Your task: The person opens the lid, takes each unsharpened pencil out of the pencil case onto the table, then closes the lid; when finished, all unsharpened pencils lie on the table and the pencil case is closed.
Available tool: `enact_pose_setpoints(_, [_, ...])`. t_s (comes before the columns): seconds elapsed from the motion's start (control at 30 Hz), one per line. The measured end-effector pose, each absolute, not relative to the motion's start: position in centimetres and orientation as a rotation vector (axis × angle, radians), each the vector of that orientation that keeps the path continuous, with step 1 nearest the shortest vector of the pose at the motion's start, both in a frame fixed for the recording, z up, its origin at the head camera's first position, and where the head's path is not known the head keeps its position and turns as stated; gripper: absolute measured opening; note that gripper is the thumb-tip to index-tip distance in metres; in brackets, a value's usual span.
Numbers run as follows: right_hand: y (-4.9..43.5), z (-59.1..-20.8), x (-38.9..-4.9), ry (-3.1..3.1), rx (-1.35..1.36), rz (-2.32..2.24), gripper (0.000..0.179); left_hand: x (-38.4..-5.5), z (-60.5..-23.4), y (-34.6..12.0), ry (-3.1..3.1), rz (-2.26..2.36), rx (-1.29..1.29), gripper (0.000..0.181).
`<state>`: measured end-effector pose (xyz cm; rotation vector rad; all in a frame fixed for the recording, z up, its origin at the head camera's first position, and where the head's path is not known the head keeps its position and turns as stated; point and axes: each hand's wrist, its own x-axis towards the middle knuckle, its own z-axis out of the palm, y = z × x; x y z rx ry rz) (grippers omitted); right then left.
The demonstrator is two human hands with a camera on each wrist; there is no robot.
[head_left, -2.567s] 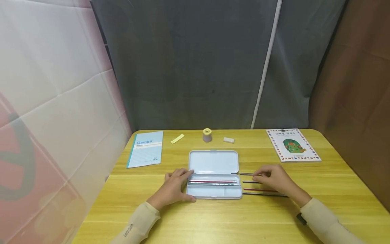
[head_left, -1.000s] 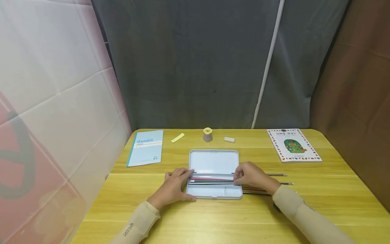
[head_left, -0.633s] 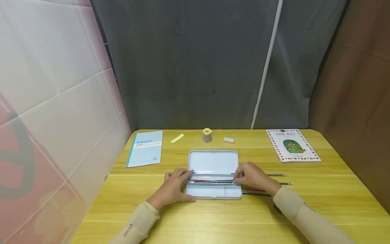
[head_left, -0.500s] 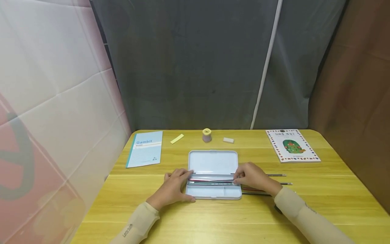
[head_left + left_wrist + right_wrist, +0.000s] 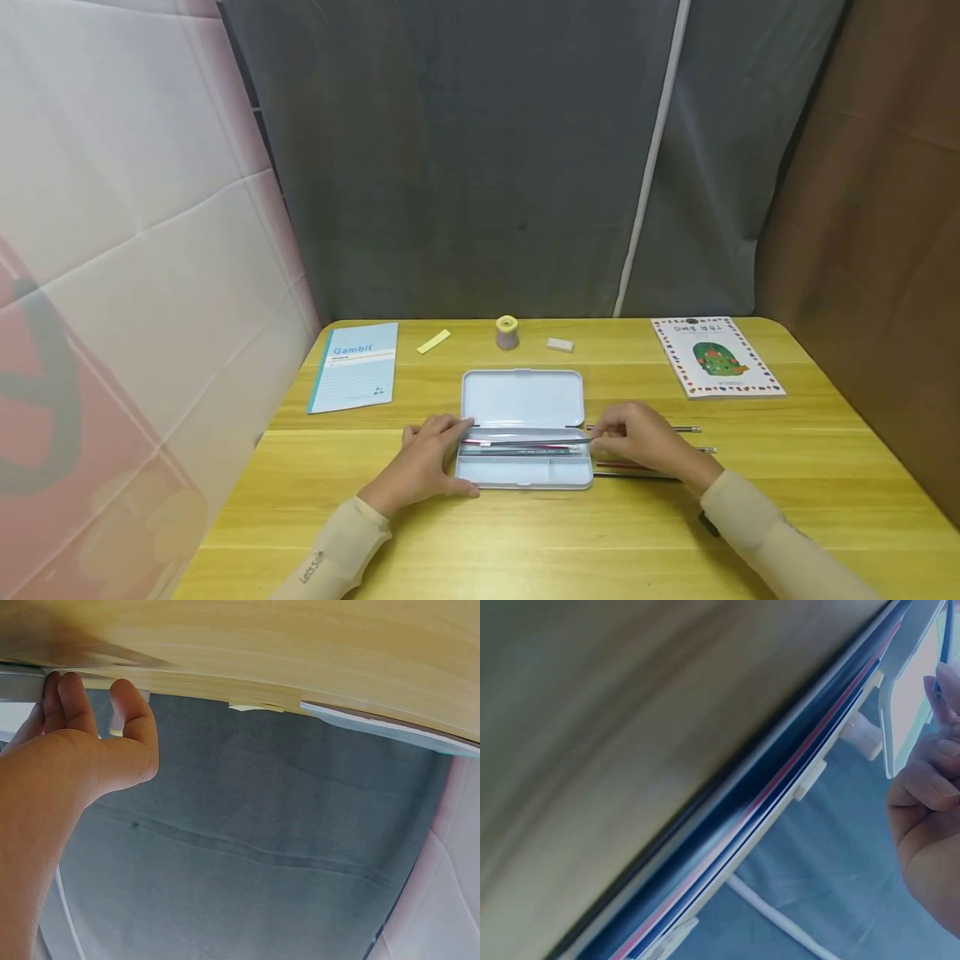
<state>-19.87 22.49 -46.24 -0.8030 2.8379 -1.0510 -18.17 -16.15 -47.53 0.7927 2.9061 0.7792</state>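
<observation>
An open white pencil case (image 5: pixel 573 477) lies mid-table with its lid folded back. Several pencils lie in its long compartment, including a teal pencil (image 5: pixel 536 452). My left hand (image 5: pixel 422 464) holds the case's left end, index finger at the hinge and thumb at the front edge; in the left wrist view its fingers (image 5: pixel 73 705) touch the side. The right hand (image 5: pixel 637 433), just past the right edge, pinches the end of a dark pencil (image 5: pixel 532 442) stretching over the compartment. In the right wrist view that hand (image 5: pixel 930 787) is partly cut off.
Right of the case several pencils lie side by side, a red pencil (image 5: pixel 626 465) among them. At the back are a notebook (image 5: pixel 355 367), a yellow strip (image 5: pixel 433 342), a small yellow-topped container (image 5: pixel 507 333), a white eraser (image 5: pixel 559 344) and a picture-covered book (image 5: pixel 716 358).
My right hand came left from beside the pencils to the case's right end. Over the last half second it has shifted slightly right with the dark pencil. The left hand has stayed put.
</observation>
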Motion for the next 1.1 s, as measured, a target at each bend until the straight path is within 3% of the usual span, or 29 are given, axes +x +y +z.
enact_pose_setpoints(0.5, [28.1, -45.9, -17.3, 2.885, -0.856, -1.214, 0.008, -18.3, -47.5, -16.2, 2.898, 0.781, 0.793, 0.106])
enact_pose_setpoints(1.1, [34.9, -46.1, -13.8, 2.855, -0.609, -1.265, 0.007, -18.3, -47.5, -16.2, 2.892, 0.786, 0.785, 0.107])
